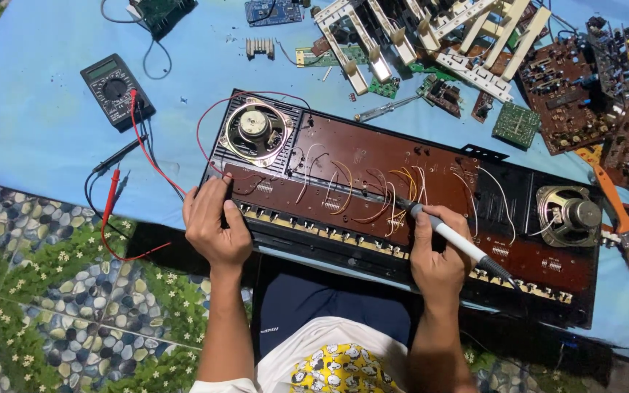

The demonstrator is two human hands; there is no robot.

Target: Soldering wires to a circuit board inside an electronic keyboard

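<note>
Multimeter [116, 89]: lies on the blue cloth [30, 124] at about ten o'clock from the left hand, well apart from it; its red and black probe leads [114, 191] trail down toward six o'clock onto the pebble-patterned floor [45, 291].

Left hand [215, 222]: rests on the near left corner of the opened keyboard chassis [402, 204], fingers loosely curled and close together, fingertips pressing on the brown circuit strip; it grips nothing.

Left speaker [255, 129]: round, set in the chassis at about one o'clock from the left hand, just beside it, a thin red wire looping around it.

Keyboard chassis: a long black case with brown boards inside; its long axis runs from about ten o'clock to four o'clock across the view, lying on the cloth and over the person's lap.

Wire bundle [387, 196]: white, orange and red leads arching across the middle boards, at the tip of the iron.

Right hand [440, 255]: closed around the soldering iron [449, 236], thumb and fingers clamped on its white handle.

Soldering iron: long axis from ten o'clock to four o'clock, tip pointing to ten o'clock into the wires, dark cord end at four o'clock.

Right speaker [571, 215]: at about two o'clock from the right hand, near it.

Brush [624, 222]: orange-handled, lying at the chassis's far right end.

Loose circuit boards [569, 87]: piled at twelve to two o'clock, well apart from both hands.
</note>
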